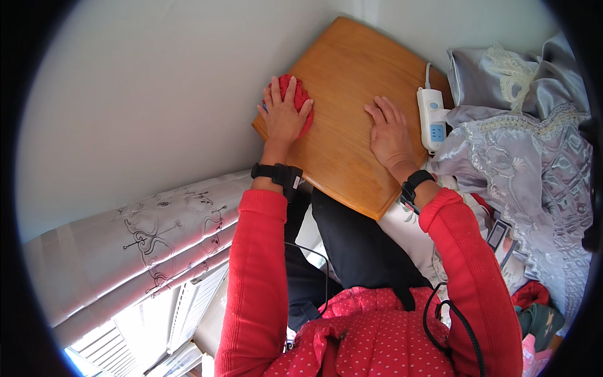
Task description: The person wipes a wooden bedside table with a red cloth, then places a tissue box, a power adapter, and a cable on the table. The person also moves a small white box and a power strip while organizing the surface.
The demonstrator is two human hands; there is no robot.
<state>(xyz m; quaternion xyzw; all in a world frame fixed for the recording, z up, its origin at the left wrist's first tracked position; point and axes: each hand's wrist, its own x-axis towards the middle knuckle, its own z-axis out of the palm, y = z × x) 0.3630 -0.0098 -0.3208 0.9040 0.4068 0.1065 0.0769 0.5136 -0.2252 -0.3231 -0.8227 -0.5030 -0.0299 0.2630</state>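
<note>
My left hand lies spread over a crumpled red cloth, pressing it against a brown wooden tabletop near its left edge. The palm and fingers cover most of the cloth, and a bit of blue shows beside it. On the right part of the wood rests my right hand, with nothing in it. Its fingers are slightly bent, and the thumb stands a little apart from them.
A white power strip with a cable lies along the tabletop's right edge. Silver-grey satin fabric with lace is heaped beyond it. Pale walls meet behind the wood. An embroidered curtain hangs at lower left by a bright window.
</note>
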